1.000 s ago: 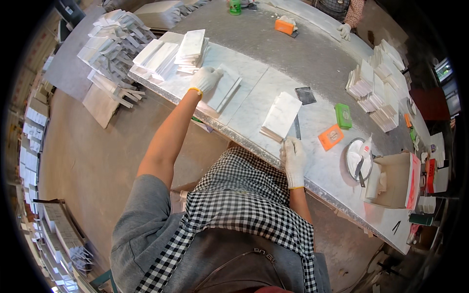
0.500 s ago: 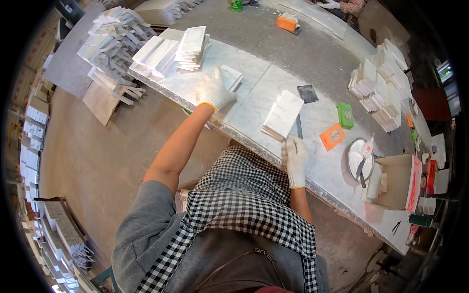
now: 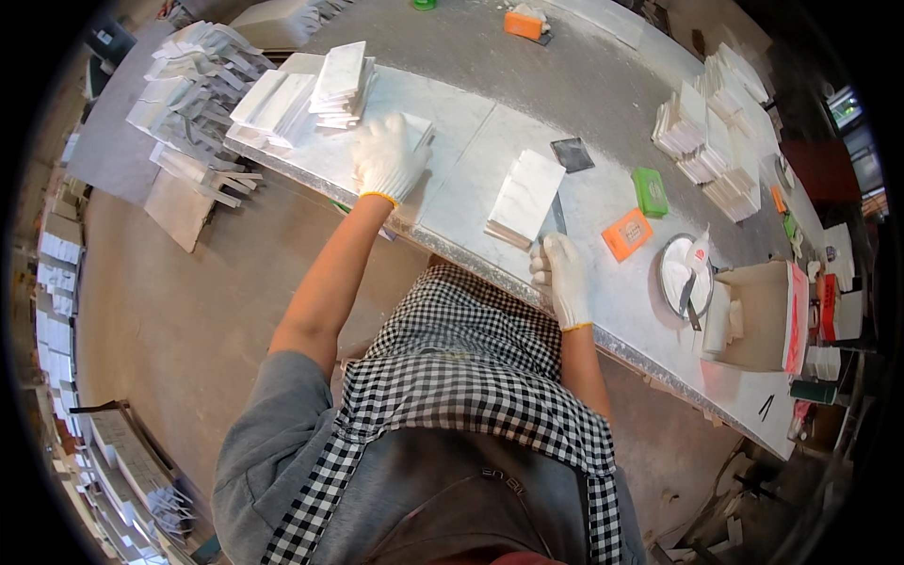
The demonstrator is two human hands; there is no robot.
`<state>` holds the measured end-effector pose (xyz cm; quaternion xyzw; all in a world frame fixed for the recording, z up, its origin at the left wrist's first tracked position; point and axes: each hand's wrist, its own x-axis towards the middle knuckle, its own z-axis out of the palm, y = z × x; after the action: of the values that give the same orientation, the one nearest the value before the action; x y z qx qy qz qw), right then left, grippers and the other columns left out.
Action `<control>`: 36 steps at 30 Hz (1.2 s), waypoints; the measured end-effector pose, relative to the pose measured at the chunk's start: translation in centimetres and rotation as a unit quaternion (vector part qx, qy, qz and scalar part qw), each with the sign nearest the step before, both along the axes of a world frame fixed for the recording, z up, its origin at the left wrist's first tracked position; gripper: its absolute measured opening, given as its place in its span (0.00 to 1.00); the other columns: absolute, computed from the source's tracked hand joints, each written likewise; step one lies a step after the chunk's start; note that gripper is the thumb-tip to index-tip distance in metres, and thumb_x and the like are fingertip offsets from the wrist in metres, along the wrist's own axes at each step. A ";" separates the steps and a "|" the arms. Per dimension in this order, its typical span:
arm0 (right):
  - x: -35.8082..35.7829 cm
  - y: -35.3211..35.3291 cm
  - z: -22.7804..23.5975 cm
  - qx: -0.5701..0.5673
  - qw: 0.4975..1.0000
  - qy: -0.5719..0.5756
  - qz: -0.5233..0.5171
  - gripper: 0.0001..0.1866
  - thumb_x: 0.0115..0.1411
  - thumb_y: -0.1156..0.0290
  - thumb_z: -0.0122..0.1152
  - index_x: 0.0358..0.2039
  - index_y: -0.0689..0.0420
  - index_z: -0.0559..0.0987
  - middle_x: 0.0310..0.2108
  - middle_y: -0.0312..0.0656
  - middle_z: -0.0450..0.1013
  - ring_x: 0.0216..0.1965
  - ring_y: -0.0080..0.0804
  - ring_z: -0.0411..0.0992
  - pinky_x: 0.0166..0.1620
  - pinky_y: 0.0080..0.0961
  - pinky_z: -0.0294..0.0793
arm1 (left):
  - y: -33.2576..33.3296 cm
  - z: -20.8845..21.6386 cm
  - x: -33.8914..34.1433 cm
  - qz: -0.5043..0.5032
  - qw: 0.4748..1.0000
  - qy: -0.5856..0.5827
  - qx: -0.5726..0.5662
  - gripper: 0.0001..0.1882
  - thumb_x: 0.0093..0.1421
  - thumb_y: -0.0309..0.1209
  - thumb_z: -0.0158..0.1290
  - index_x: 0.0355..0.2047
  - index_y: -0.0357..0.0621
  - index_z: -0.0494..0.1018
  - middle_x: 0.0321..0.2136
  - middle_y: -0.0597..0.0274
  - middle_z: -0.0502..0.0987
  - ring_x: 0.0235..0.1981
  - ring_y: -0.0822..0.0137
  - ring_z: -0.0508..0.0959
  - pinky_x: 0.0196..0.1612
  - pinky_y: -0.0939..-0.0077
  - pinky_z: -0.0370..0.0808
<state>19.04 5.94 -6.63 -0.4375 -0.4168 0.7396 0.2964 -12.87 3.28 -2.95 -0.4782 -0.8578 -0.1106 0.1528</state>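
Observation:
My left hand (image 3: 386, 162), in a white knit glove with a yellow cuff, rests at the near left side of a low pile of white marble-look tiles (image 3: 420, 130). Its fingers stretch forward and partly cover that pile. My right hand (image 3: 565, 279), gloved the same way, is closed with curled fingers near the table's front edge. Just beyond it lie a stack of white tiles (image 3: 527, 193) and a dark flat strip (image 3: 559, 215) along the stack's right side. Whether the right fingers hold anything is hidden.
Taller tile stacks (image 3: 339, 83) stand far left on the table. Rightward are a dark square pad (image 3: 572, 153), a green block (image 3: 650, 192), an orange block (image 3: 626, 234), a bowl of white paste (image 3: 674, 273) and a cardboard box (image 3: 753, 282). More tile stacks (image 3: 720, 151) line the right.
The whole view has shifted, moving the table things up and left in the picture. My left fingers are less spread. My right hand sits slightly farther right of the tile stack.

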 end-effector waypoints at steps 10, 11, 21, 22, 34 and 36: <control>-0.7 0.6 -0.6 -0.011 1.000 0.025 -0.003 0.16 0.72 0.63 0.49 0.50 0.63 0.72 0.31 0.36 0.68 0.25 0.19 0.66 0.23 0.14 0.67 | -2.8 -0.8 9.2 -0.170 0.703 -0.688 -0.060 0.24 0.67 0.27 0.43 0.64 0.41 0.65 0.19 0.61 0.73 0.18 0.71 0.72 0.23 0.76 0.73; -0.7 0.7 -0.7 -0.016 1.000 0.024 -0.003 0.16 0.71 0.63 0.49 0.50 0.63 0.72 0.31 0.36 0.68 0.24 0.19 0.66 0.23 0.14 0.67 | -3.2 -0.2 9.9 -0.153 0.694 -0.701 -0.056 0.24 0.68 0.25 0.42 0.65 0.41 0.65 0.19 0.63 0.72 0.17 0.72 0.71 0.22 0.78 0.72; -0.5 1.2 -0.4 -0.010 0.999 0.025 -0.018 0.11 0.70 0.64 0.53 0.43 0.60 0.73 0.26 0.31 0.67 0.23 0.14 0.64 0.21 0.11 0.64 | -4.5 -2.2 11.9 -0.204 0.610 -0.764 -0.034 0.26 0.67 0.26 0.44 0.66 0.37 0.62 0.21 0.66 0.72 0.18 0.75 0.69 0.21 0.81 0.69; -0.3 1.2 -0.6 0.000 0.999 0.029 -0.021 0.11 0.70 0.65 0.53 0.44 0.60 0.74 0.26 0.30 0.67 0.23 0.14 0.63 0.21 0.11 0.63 | -4.5 -2.1 11.9 -0.210 0.590 -0.779 -0.029 0.26 0.67 0.26 0.44 0.66 0.37 0.62 0.21 0.67 0.72 0.19 0.76 0.69 0.21 0.81 0.69; -0.9 -2.6 0.4 0.062 0.990 0.105 -0.065 0.12 0.69 0.68 0.52 0.47 0.61 0.75 0.29 0.30 0.68 0.25 0.13 0.64 0.26 0.12 0.64 | -5.4 -0.8 13.1 -0.278 0.722 -0.633 0.032 0.46 0.50 0.26 0.65 0.68 0.39 0.57 0.27 0.66 0.75 0.28 0.75 0.74 0.34 0.77 0.75; -0.9 -3.0 0.6 0.075 0.991 0.097 -0.052 0.11 0.69 0.69 0.52 0.47 0.61 0.75 0.30 0.30 0.69 0.26 0.14 0.65 0.27 0.13 0.65 | -5.5 -0.4 12.7 -0.273 0.718 -0.640 0.017 0.44 0.50 0.25 0.64 0.67 0.38 0.59 0.34 0.63 0.76 0.35 0.73 0.75 0.39 0.76 0.75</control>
<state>18.12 2.93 -6.00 -0.3613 -0.4173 0.7289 0.4051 -0.16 -2.22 -3.31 -0.5039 -0.5817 -0.4420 -0.4608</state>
